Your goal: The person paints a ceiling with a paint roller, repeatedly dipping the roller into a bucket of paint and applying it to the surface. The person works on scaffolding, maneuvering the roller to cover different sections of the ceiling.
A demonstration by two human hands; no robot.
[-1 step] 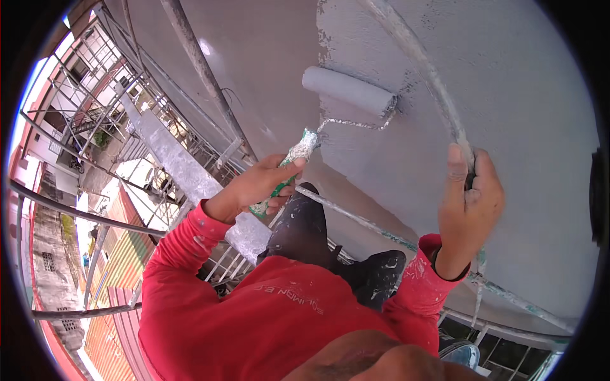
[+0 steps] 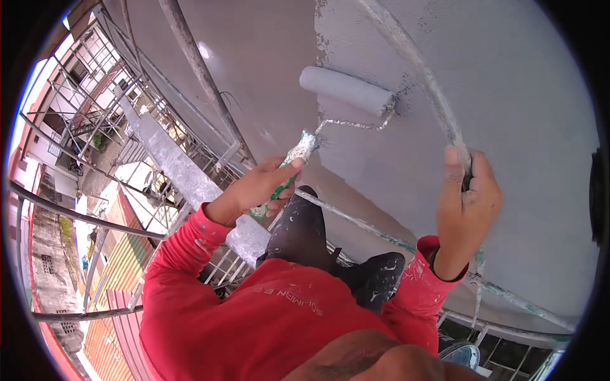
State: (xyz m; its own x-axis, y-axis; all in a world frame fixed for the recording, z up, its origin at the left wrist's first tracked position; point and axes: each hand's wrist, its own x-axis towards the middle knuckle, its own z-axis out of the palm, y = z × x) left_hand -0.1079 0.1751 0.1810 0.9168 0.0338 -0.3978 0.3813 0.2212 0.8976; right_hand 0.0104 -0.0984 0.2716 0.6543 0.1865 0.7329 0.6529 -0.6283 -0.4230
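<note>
I count one paint roller (image 2: 348, 90), and its sleeve lies against the wall (image 2: 508, 127), straddling the ragged edge between the darker grey surface to the left and the lighter grey coat (image 2: 381, 44) to the right. One bent, paint-crusted wire (image 2: 356, 123) runs from the sleeve down to one white-and-green handle (image 2: 298, 152). Of the two hands I can see, the left hand (image 2: 257, 185), below and left of the sleeve, is wrapped round that handle, thumb lying along it. The right hand (image 2: 469, 200), right of the roller and lower, is curled round one spattered curved pole (image 2: 432, 76) that passes just right of the roller from the top of my view. Below the roller, one spotted rail (image 2: 356, 222) slants down to the right, with two dark trouser knees (image 2: 295, 222) near it and one red shirt (image 2: 273, 317) nearest me. Left of the roller, one thick slanting pipe (image 2: 203, 70) stands before the wall; beyond it I make out a pale plank (image 2: 175, 152) and, far down and left, striped roofing (image 2: 124, 241). Compared with the earlier frame I find scarcely any difference: the roller, the right hand and the wall edge all appear slightly further left in my view, both grips are the same, and the roller sits over the same stretch of edge.
</note>
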